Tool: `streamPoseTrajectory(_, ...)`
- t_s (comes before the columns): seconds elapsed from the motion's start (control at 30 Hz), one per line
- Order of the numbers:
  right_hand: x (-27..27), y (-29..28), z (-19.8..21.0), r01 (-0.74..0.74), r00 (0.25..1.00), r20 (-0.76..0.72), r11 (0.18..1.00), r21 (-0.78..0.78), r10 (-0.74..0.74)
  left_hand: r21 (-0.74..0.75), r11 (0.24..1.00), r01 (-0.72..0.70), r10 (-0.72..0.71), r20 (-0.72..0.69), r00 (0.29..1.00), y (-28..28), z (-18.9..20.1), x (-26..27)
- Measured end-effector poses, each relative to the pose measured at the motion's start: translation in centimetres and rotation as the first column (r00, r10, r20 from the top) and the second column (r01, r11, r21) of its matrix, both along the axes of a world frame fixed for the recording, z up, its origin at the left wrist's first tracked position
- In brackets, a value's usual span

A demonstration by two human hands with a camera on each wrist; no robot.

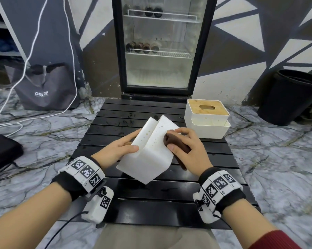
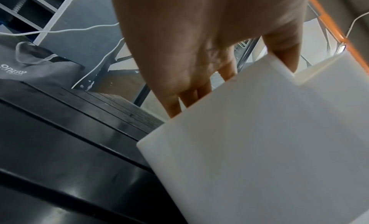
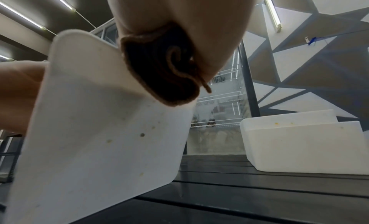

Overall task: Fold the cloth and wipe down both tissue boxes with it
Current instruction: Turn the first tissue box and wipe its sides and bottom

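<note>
Cloth (image 1: 176,143) in right hand (image 1: 186,148), on box (image 1: 151,151)

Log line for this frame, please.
left hand holds tilted tissue box | right hand presses folded cloth on it | second box untouched

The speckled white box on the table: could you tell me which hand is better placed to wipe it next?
Right. The right hand already grips the folded brown cloth against the speckled white box, while the left hand holds that box tilted.
</note>
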State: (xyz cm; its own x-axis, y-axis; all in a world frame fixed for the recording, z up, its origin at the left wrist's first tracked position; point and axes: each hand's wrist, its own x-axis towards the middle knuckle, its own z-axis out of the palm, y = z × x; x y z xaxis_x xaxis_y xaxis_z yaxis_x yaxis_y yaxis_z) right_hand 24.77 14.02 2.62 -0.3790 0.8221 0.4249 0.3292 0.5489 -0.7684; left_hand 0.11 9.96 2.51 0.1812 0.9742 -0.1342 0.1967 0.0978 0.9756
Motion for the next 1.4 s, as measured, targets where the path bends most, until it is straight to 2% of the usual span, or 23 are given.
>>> streamPoseTrajectory(0.27,-0.1,3.2,-0.4,0.095,0.994,-0.042,0.993,-0.072,-0.098,-0.02,0.999,0.044,-0.044,0.0,0.999,0.5,0.0,-0.5)
streamPoseTrajectory(0.57,-0.5,5.5,-0.5,0.082,0.989,-0.113,0.985,-0.151,-0.1,-0.007,0.998,0.064,-0.064,0.02,0.998,0.6,-0.6,-1.0)
streamPoseTrajectory(0.73,-0.4,6.3,-0.7,0.093,0.987,-0.105,0.967,-0.236,-0.12,0.002,0.998,0.063,-0.063,0.062,0.996,0.6,-0.4,-0.7)
streamPoseTrajectory(0.9,-0.1,6.4,-0.8,0.103,0.987,-0.092,0.965,-0.243,-0.129,0.008,0.999,0.05,-0.051,0.077,0.996,0.5,-0.3,-0.4)
streamPoseTrajectory(1.07,0.3,6.3,-0.8,0.132,0.989,-0.041,0.965,-0.226,-0.145,0.011,0.998,0.056,-0.057,0.055,0.997,0.3,-0.2,-0.3)
streamPoseTrajectory(1.2,1.3,6.0,-0.6,0.221,0.975,0.056,0.953,-0.208,-0.214,0.019,0.998,0.064,-0.064,0.022,0.998,0.0,0.2,-0.3)
streamPoseTrajectory(1.3,1.5,5.1,0.1,0.27,0.963,0.065,0.951,-0.149,-0.263,0.02,0.998,0.06,-0.06,0.002,0.998,0.0,0.3,-0.4)
streamPoseTrajectory(1.4,0.6,3.3,1.5,0.206,0.978,0.038,0.978,-0.027,-0.204,0.015,0.998,0.055,-0.055,-0.003,0.998,0.0,0.3,-0.4)
